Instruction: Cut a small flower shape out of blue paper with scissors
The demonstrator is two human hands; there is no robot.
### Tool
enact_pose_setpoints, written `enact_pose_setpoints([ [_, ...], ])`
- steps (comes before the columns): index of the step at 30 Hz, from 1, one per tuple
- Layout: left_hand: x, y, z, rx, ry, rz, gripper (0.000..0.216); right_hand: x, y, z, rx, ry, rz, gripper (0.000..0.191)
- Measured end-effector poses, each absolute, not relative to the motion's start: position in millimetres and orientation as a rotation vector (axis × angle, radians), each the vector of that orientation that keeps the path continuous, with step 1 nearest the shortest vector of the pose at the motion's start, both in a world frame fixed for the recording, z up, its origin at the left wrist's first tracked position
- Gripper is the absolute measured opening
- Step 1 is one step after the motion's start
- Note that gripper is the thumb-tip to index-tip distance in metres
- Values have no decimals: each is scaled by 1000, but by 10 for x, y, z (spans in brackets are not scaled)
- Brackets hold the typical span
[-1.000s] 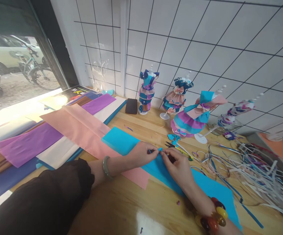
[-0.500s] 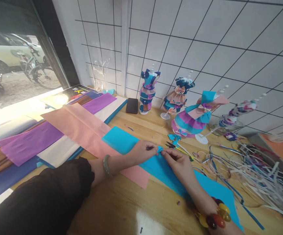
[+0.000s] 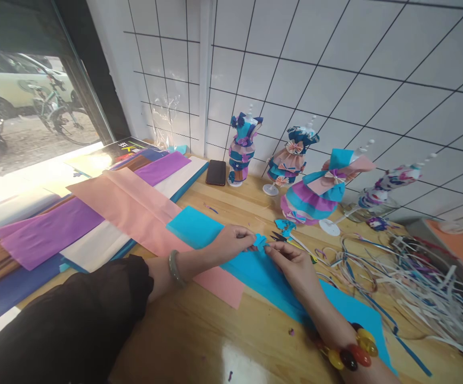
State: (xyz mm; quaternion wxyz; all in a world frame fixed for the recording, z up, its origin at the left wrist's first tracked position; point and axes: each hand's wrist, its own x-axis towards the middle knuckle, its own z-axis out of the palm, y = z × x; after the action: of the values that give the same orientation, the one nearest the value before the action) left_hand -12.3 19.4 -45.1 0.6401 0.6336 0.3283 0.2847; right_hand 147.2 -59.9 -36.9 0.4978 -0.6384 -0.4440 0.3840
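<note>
Wooden table point(image 3: 199, 341): left hand point(image 3: 231, 242) and right hand point(image 3: 293, 264) pinch blue paper piece point(image 3: 260, 241).

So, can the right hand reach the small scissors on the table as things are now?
Probably yes: the scissors lie just beyond the right hand with bare table between, but its fingers pinch the small blue paper piece together with the left hand.
</note>
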Motion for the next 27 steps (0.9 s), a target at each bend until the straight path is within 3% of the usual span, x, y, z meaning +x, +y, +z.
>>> enact_pose_setpoints([
  [9, -216, 377, -285, 1580, 851, 553, 23, 1578, -584, -420, -1466, -1024, 1078, 37],
  [16, -382, 483, -231, 2338, 875, 39, 25, 1579, -577, -390, -1271, -864, 1240, 25],
  [21, -344, 388, -274, 2607, 1054, -14, 21, 1572, -596, -335, -1082, -706, 1435, 13],
  [27, -315, 259, -261, 2691, 1161, -67, 26, 1577, -618, -297, -1010, -652, 1569, 16],
])
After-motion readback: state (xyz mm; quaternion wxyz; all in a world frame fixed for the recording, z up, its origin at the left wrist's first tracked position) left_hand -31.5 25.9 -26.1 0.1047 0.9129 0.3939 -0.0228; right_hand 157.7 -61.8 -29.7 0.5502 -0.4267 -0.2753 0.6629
